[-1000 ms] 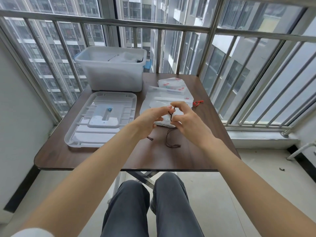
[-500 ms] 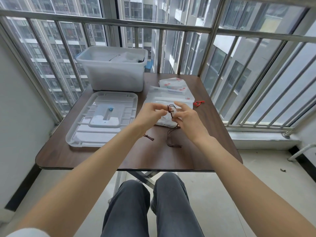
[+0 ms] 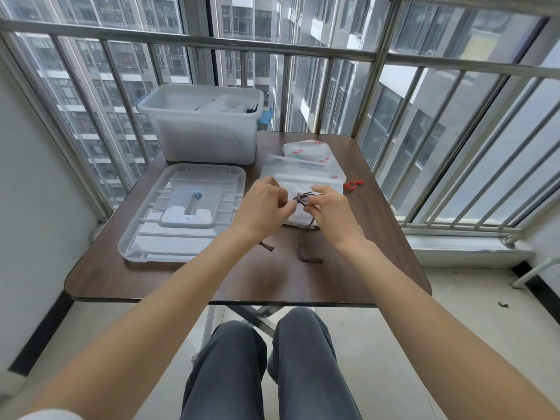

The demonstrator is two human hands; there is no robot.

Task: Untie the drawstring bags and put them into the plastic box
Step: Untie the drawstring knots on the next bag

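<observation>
Balcony rails frame my brown table [image 3: 181, 283]. At left lies the lid [image 3: 185, 213], behind it the box [image 3: 209, 137], some bags already inside. My left hand [image 3: 263, 207] pinches the dark cord [image 3: 301, 199] at its knot; my right hand [image 3: 331, 212] pinches the other side. Under both sits the white bag [image 3: 298, 215], with more bags [image 3: 306, 165] behind. It looks soft, light and limp, so I'd work the knot itself, then lift by the gathered neck.
</observation>
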